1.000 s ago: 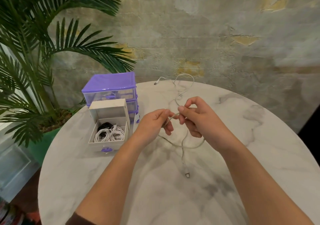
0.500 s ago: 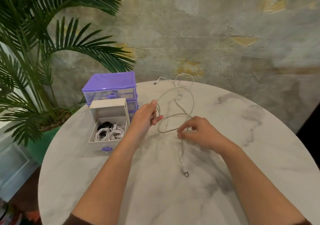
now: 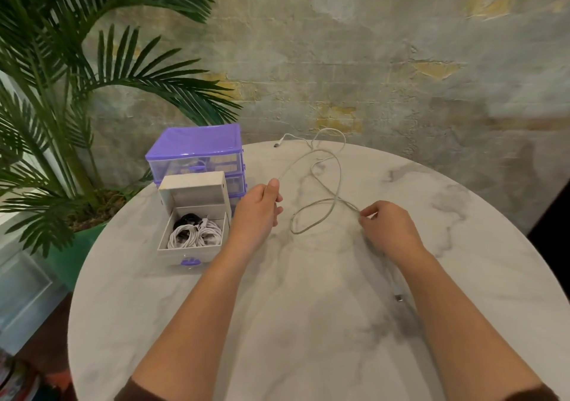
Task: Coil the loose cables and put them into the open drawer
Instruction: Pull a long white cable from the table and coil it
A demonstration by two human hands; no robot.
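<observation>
Item 1: loose white cable (image 3: 320,215), centre of frame, on the round marble table (image 3: 308,339). 1 loop lies between the hands; further slack runs to the upper centre, ending in a plug (image 3: 276,145) near the table's far edge; a second plug (image 3: 400,298) lies at lower right beside the right forearm.

Item 2: left hand (image 3: 259,212), centre-left, fingers and thumb curled, pinching the cable where it rises toward the far slack.

Item 3: right hand (image 3: 385,227), centre-right, fingertips pinching the cable near the loop's crossing.

Item 4: open drawer (image 3: 192,248), left of centre, in front of the purple drawer unit (image 3: 194,150); coiled white and black cables (image 3: 194,234) already inside.

Handling, judged: light, limp, springy; loops likely to uncoil. Hold at the crossing, keep plugs from snagging
</observation>
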